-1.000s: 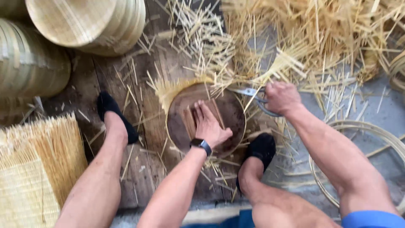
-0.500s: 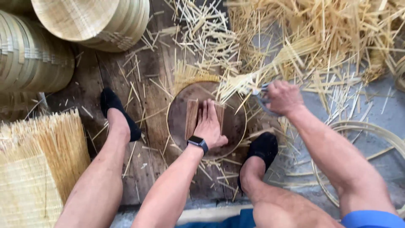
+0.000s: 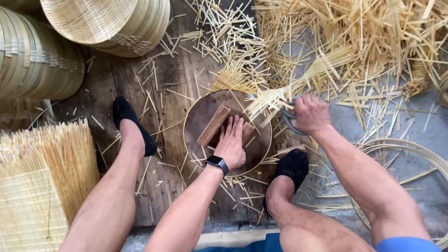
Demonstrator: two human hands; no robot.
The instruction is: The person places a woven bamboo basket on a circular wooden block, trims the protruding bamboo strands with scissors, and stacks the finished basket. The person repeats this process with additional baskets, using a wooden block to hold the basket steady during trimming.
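My left hand, with a dark watch on the wrist, lies flat with fingers apart on a round dark form ringed by a thin bamboo hoop. A short wooden block rests on the form just left of my fingers. My right hand grips the grey handles of shears at the form's right rim. The blades are in a fringe of pale bamboo strips sticking out from the rim. My feet in black socks sit at either side of the form.
Stacks of woven bamboo baskets stand at the upper left. A woven mat with loose strip ends lies at the lower left. Cut bamboo strips pile at the upper right. Bamboo hoops lie at the right on grey floor.
The fringe of strips at the form's rim has turned from the top left toward the right, under the shears. My left hand has slid a little on the form.
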